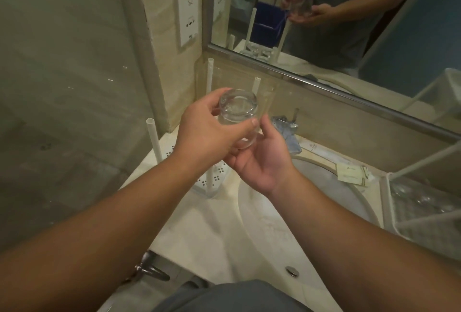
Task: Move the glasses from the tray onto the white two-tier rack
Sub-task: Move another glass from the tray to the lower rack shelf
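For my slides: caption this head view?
Both hands, left hand and right hand, hold an inverted glass above the white rack.

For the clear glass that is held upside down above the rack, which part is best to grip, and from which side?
Probably the side wall of the glass, taken from the left, as the left hand already pinches it. Its thick base faces up and its open mouth faces down over the right hand, so a side grip likely leaves the mouth free for setting onto the white rack.
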`<state>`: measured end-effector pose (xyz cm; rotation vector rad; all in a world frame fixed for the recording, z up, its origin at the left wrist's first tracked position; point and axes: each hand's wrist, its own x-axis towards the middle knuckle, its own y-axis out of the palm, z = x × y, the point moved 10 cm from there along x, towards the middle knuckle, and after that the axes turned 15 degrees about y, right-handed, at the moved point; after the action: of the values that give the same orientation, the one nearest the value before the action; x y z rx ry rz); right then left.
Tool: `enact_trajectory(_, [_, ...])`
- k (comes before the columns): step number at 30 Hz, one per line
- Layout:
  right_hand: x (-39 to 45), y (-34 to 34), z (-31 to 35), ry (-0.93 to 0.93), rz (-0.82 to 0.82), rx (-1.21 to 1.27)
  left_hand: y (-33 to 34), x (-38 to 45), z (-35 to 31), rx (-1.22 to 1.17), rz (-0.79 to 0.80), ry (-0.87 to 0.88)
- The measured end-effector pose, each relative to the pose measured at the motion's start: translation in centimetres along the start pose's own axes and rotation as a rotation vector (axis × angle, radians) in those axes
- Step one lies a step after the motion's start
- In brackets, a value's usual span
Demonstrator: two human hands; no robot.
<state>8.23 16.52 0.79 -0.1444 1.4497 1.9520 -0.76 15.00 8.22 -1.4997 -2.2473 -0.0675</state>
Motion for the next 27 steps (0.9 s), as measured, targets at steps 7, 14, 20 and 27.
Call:
enact_trajectory(7, [-0.7, -1.3, 0.7, -0.04, -0.025, 0.07, 1.4, -0.3, 0.4, 0.008, 0.056, -0.002])
enact_trajectory(14, [-1.4, -3.6, 1.7, -0.088, -0.134, 0.073, 2.7, -0.5, 1.2, 0.075, 0.139, 0.019])
enact_trajectory(20, [-2.0, -5.8, 2.5, -0.132, -0.233, -0.01, 3.4, -0.9, 2.6, 0.2, 0.234, 0.002])
enact_trajectory(27, [-3.6, -6.2, 4.7, -0.273, -0.366, -0.265, 4.4, -1.3, 1.9, 0.507, 0.384, 0.137])
